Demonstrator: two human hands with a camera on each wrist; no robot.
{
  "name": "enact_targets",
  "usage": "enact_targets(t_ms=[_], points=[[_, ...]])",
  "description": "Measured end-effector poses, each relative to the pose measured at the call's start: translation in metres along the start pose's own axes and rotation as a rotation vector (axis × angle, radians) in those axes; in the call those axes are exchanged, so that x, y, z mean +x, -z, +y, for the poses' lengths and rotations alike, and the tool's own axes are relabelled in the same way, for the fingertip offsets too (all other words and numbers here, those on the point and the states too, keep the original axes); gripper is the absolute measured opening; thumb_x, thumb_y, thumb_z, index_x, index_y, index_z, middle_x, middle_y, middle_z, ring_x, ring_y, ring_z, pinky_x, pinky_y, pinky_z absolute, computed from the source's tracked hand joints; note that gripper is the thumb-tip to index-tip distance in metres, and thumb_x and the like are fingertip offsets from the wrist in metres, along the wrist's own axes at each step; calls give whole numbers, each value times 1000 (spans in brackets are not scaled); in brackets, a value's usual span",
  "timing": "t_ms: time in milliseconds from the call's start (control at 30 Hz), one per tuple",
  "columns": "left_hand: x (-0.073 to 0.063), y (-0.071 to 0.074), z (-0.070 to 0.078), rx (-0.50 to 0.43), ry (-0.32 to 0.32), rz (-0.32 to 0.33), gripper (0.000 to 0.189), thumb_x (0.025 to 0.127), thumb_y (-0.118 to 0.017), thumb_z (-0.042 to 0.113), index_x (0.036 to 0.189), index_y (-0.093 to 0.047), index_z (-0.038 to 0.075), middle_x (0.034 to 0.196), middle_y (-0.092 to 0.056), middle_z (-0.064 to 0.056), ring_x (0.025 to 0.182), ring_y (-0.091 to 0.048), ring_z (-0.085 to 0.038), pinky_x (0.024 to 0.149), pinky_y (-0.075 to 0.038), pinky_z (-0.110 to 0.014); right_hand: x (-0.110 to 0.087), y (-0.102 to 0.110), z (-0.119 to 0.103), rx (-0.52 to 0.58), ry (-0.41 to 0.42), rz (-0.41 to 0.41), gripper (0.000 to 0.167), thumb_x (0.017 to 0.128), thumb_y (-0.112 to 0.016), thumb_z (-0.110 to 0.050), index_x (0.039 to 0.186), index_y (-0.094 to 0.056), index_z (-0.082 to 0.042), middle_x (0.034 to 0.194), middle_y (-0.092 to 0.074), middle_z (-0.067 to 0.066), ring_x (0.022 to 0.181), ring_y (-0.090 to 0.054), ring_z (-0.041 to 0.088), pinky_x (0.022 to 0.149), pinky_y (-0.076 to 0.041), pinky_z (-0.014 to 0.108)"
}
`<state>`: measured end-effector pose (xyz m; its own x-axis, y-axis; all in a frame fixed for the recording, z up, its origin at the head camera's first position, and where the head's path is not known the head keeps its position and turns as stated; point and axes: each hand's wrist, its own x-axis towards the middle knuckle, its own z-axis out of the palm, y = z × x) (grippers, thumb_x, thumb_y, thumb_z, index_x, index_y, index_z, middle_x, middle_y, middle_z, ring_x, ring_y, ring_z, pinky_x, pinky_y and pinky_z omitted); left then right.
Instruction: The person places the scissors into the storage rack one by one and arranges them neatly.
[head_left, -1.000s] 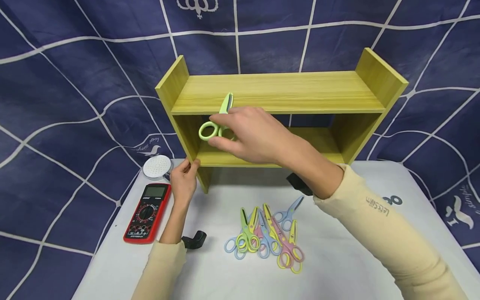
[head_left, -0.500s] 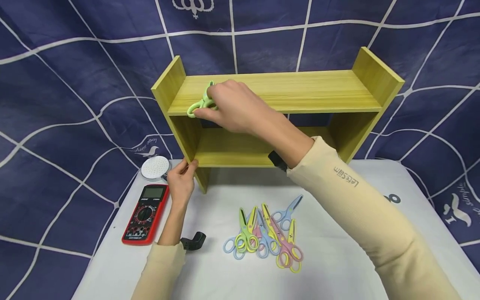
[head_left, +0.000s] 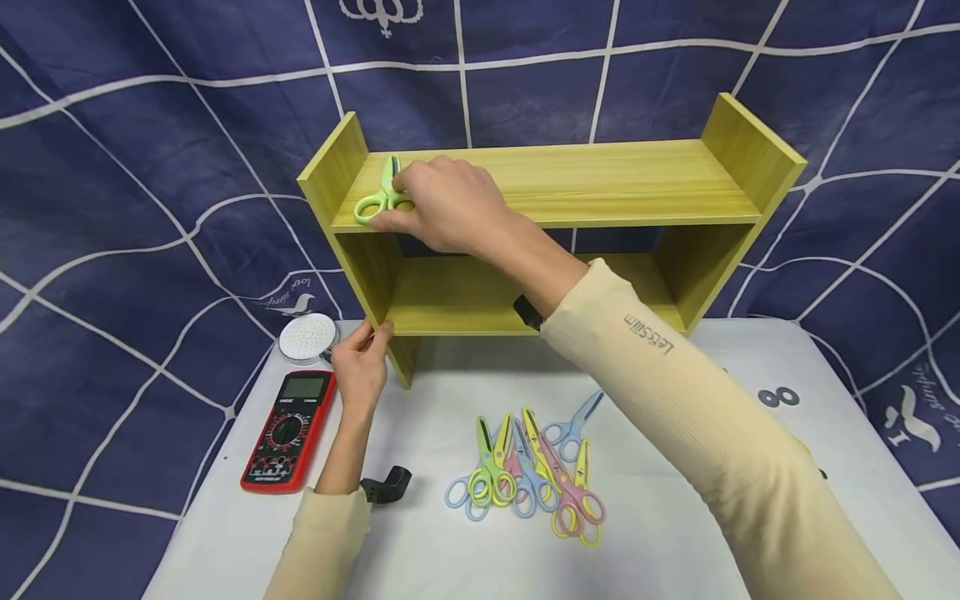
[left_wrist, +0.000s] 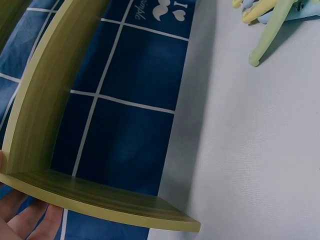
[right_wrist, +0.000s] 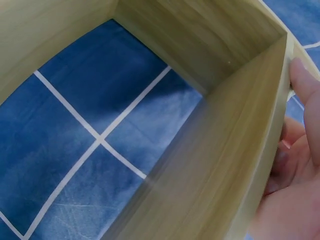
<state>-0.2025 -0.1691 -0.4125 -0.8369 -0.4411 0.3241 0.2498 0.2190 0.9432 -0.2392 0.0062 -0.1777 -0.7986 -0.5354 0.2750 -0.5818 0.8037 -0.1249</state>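
Note:
My right hand (head_left: 452, 200) pinches light green scissors (head_left: 381, 200) by the handles, blades pointing away, at the left end of the upper board of a wooden shelf (head_left: 570, 179). In the right wrist view, that hand (right_wrist: 295, 175) is right at the board's front edge, and the scissors are hidden. My left hand (head_left: 362, 367) grips the front edge of the shelf's left side panel, low down; in the left wrist view its fingers (left_wrist: 47, 220) lie behind the panel. Below the shelf, a pile of green, yellow, blue and pink scissors (head_left: 525, 475) lies on the white table (head_left: 450, 558).
A red-and-black multimeter (head_left: 288, 432) and a round shower head (head_left: 308, 337) lie left of the shelf. Two grey washers (head_left: 787, 396) are on the right side of the table. A blue curtain (head_left: 525, 92) with white lines hangs behind and on both sides.
My right hand has carried the green scissors left and up, from in front of the shelf to the upper board's left end. My left hand keeps its hold on the panel.

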Motion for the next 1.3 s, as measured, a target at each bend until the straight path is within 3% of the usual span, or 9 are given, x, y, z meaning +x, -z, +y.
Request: enact_targets(t_ms=[167,333,467,567,733,900,1000,1133,1300], points=[[0,2,0,9,23,-27,28,91,-69,9,118,-70,0,110,-70,-19,81,-65,3,70,-52,-16,-8,-2,2,24,28,36,45,92,-55,-64,85,-59,-20,73,-49,-4,70,-49,15,58,-37,31],[2,4,1,6,39,-32,28,92,-68,9,119,-70,1,110,-70,-19,80,-65,2,69,-52,-16,-36,-16,1,110,160,244,40,95,-59,-52,106,-70,-15,83,-60,-1,76,-56,15,64,-43,32],[2,4,1,2,37,-26,29,92,-69,11,119,-70,1,108,-70,-21,80,-65,0,69,-52,-17,-73,-47,7,246,298,454,32,95,-67,-32,110,-71,-3,92,-67,6,77,-61,16,68,-49,31],[2,4,1,-2,33,-21,29,92,-69,11,119,-69,0,109,-69,-22,79,-65,0,70,-53,-19,-105,-82,14,379,339,493,21,93,-70,-20,102,-72,-1,83,-65,5,66,-54,13,59,-46,25],[2,2,1,-2,43,-22,30,92,-69,10,120,-69,0,110,-69,-22,79,-64,0,70,-54,-20,-164,-149,23,520,216,259,19,92,-69,-20,103,-72,-5,81,-60,-3,65,-49,6,58,-43,21],[2,1,1,-14,44,-17,30,92,-69,9,120,-68,0,109,-68,-24,78,-64,0,69,-53,-19,-215,-200,23,532,150,-95,30,96,-66,-27,115,-69,-5,93,-62,-1,71,-50,3,64,-46,20],[2,1,0,-12,47,-19,30,92,-68,9,121,-68,0,110,-68,-24,78,-64,0,68,-52,-18,-233,-219,25,519,124,-253,38,94,-68,-32,121,-66,-6,97,-59,-2,71,-46,2,61,-43,18],[2,0,-1,1,50,-26,32,92,-68,11,123,-67,-1,111,-68,-23,80,-64,0,68,-52,-17,-244,-229,28,489,88,-354,45,89,-74,-32,127,-63,-10,99,-54,-4,72,-43,2,60,-41,17],[2,0,-1,-28,62,-15,32,92,-68,9,123,-67,-1,111,-68,-24,80,-65,-1,69,-54,-20,-246,-232,28,475,98,-381,50,87,-76,-22,132,-59,-10,102,-53,-3,76,-43,2,64,-42,16]])
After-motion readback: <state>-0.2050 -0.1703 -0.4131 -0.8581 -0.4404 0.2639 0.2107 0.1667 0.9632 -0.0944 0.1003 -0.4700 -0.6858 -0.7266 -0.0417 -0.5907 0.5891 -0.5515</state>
